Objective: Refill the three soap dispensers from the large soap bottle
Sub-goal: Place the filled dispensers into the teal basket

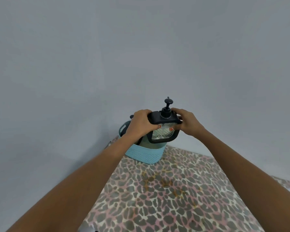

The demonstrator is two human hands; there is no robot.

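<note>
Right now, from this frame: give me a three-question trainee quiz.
1. True or false: the left hand and right hand both grip the soap dispenser.
2. The dispenser is: A) lying flat on the floor; B) held up over the blue basket; C) inside a sink.
3. What pattern is on the tablecloth?
Key: 1 true; 2 B; 3 leopard print.

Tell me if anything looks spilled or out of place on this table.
Yes: yellowish-brown blotches stain the leopard-print tablecloth in front of the light blue plastic basket, like an old spill. The clear, black-framed soap dispenser, gripped by the left hand and right hand, leans but its pump is on.
</note>
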